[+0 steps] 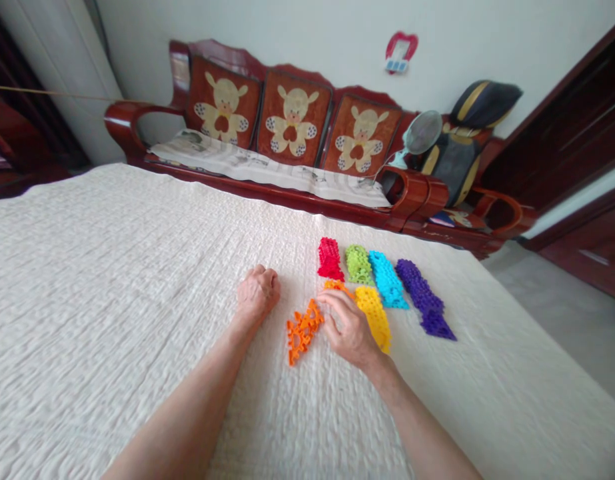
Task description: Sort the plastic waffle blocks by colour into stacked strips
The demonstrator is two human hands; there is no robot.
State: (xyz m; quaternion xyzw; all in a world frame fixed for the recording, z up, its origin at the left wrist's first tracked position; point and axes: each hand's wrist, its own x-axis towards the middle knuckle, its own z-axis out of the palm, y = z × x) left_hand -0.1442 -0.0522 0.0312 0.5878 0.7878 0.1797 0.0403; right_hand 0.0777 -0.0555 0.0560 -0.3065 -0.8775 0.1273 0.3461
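Note:
My left hand rests on the white quilted cover as a fist, knuckles up; no object shows in it. My right hand is curled, thumb and fingertips at the upper end of a slanting row of orange toothed plastic building pieces. More orange pieces lie just beyond its fingers, partly hidden. Beside that hand is a yellow row of pieces. Farther off lie a red group, a light green group, a light blue row and a purple row.
The white quilted cover spreads over the broad surface beneath my arms. Behind its far edge stands a dark red wooden sofa with bear-patterned cushions. A small fan and a dark backpack are at the right.

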